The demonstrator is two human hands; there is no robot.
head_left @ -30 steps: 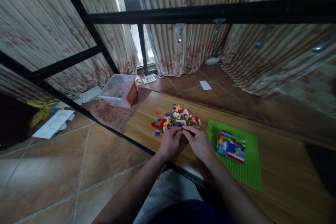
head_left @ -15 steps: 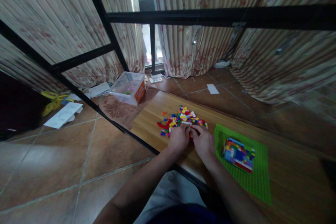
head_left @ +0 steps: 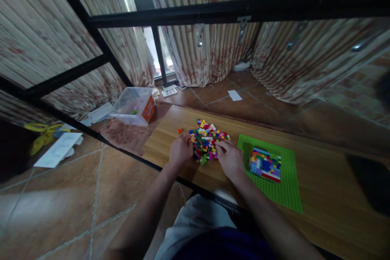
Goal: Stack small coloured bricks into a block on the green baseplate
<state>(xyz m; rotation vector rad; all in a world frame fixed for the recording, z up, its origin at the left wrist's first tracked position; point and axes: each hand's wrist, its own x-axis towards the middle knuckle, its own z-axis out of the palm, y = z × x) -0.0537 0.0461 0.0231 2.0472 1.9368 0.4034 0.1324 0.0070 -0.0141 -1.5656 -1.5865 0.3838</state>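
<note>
A loose pile of small coloured toy bricks (head_left: 207, 140) lies on the wooden table (head_left: 323, 178). At its left edge is my left hand (head_left: 181, 150), fingers curled among the bricks; whatever they hold is hidden. My right hand (head_left: 230, 156) reaches in from the right side, with thumb and fingertips drawn together over the bricks, and I cannot make out anything between them. Just right of that hand, a green baseplate (head_left: 288, 189) carries a low multicoloured brick block (head_left: 265, 165). One orange brick (head_left: 180, 130) sits apart, beyond my left hand.
A clear plastic box (head_left: 131, 107) with an orange label stands on the floor past the table's left end. A dark flat object (head_left: 367, 178) rests at the table's right. Black metal bars (head_left: 213, 14) cross in front of the curtains. Papers (head_left: 57, 150) lie on the floor.
My hands were close together over the front of the pile; now they are apart, the left on its left edge, the right on its right. The view has shifted rightward.
</note>
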